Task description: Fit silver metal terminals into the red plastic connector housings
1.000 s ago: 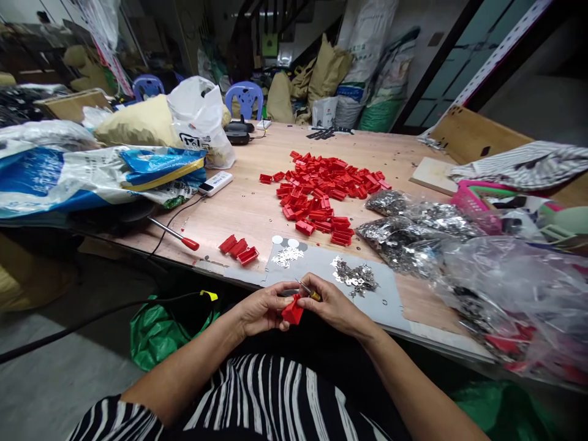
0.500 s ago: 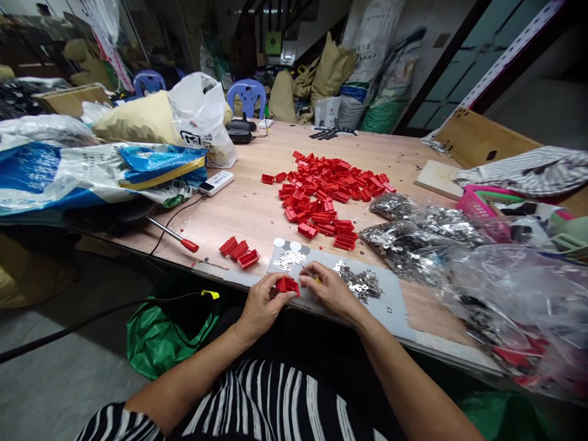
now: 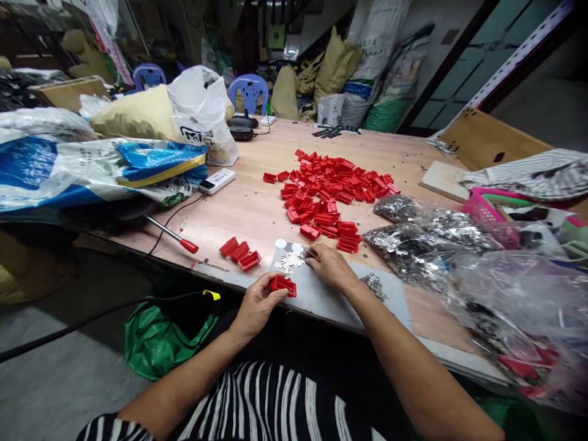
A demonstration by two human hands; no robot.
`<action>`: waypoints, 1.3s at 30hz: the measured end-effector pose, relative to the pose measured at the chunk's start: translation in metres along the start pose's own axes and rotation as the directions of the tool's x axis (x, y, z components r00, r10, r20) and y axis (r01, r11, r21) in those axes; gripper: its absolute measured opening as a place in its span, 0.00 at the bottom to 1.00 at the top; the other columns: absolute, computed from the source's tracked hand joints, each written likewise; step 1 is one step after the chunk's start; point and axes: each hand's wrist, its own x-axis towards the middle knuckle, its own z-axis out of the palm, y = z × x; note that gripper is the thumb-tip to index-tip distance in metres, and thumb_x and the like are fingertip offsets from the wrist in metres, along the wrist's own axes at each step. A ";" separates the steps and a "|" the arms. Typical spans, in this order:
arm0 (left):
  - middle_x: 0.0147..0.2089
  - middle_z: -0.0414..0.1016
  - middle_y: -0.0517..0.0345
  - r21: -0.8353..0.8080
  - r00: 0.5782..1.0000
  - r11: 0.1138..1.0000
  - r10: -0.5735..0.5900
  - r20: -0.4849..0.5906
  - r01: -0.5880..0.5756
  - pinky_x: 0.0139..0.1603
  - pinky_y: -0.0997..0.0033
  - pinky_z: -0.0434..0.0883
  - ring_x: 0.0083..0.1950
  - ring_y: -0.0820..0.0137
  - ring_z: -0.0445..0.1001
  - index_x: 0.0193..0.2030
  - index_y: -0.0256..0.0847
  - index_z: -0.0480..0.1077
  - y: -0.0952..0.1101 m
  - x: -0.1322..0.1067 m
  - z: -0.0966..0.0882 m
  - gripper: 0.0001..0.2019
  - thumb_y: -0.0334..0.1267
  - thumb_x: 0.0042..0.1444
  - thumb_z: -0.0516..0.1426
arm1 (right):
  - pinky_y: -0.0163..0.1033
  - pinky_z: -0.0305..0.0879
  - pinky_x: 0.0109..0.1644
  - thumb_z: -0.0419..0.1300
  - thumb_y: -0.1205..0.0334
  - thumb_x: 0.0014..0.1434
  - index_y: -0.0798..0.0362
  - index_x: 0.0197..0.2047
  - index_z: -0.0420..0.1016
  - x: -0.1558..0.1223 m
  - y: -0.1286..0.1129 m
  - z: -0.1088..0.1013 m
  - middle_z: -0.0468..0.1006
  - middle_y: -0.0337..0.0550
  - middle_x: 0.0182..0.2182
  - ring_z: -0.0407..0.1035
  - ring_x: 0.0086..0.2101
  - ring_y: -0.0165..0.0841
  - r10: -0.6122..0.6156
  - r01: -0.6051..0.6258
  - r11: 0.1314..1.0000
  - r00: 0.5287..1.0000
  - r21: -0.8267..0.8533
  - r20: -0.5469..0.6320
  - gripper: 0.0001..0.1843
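My left hand (image 3: 257, 301) is closed on a small red plastic part (image 3: 283, 285) at the near edge of the table. My right hand (image 3: 331, 266) is closed on a thin tool with a yellow handle (image 3: 310, 253). The tool's tip reaches into a little heap of small shiny metal pieces (image 3: 289, 262) lying on a grey sheet (image 3: 321, 294). A second heap of metal pieces (image 3: 374, 284) lies right of my wrist. Three red parts (image 3: 239, 252) sit in a row to the left. A large pile of the same red parts (image 3: 333, 190) covers the table's middle.
Clear bags of metal pieces (image 3: 427, 236) lie at the right, beside a pink basket (image 3: 482, 205). A red-handled screwdriver (image 3: 177, 237), a white remote (image 3: 215, 181) and blue-white sacks (image 3: 92, 171) sit at the left. A green bag (image 3: 158, 337) rests on the floor below.
Both hands rose from my lap to the table edge. My right hand moved forward with the tool to the left heap of metal pieces; my left still holds the red part.
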 end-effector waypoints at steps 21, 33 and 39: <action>0.42 0.74 0.55 -0.341 0.990 0.929 -0.129 0.060 0.142 0.40 0.70 0.72 0.38 0.71 0.72 0.56 0.43 0.69 0.020 -0.002 0.011 0.24 0.41 0.50 0.64 | 0.36 0.62 0.36 0.54 0.60 0.63 0.51 0.36 0.70 -0.071 -0.038 -0.003 0.72 0.41 0.31 0.65 0.31 0.31 -0.253 0.262 0.860 0.964 0.438 -0.080 0.06; 0.42 0.76 0.56 -0.263 0.988 0.955 -0.117 0.097 0.139 0.38 0.74 0.68 0.37 0.73 0.71 0.52 0.44 0.73 0.020 -0.003 0.014 0.22 0.41 0.49 0.64 | 0.37 0.64 0.40 0.52 0.70 0.62 0.50 0.38 0.70 -0.086 -0.039 -0.006 0.72 0.43 0.35 0.68 0.36 0.33 -0.412 0.411 0.882 0.910 0.231 -0.047 0.07; 0.43 0.76 0.56 -0.141 0.982 0.983 -0.091 0.164 0.115 0.45 0.72 0.66 0.41 0.70 0.71 0.53 0.44 0.73 0.010 -0.004 0.012 0.20 0.40 0.52 0.62 | 0.35 0.64 0.41 0.57 0.71 0.59 0.50 0.36 0.72 -0.088 -0.039 -0.013 0.74 0.39 0.34 0.69 0.35 0.31 -0.350 0.299 0.861 0.935 0.412 0.052 0.06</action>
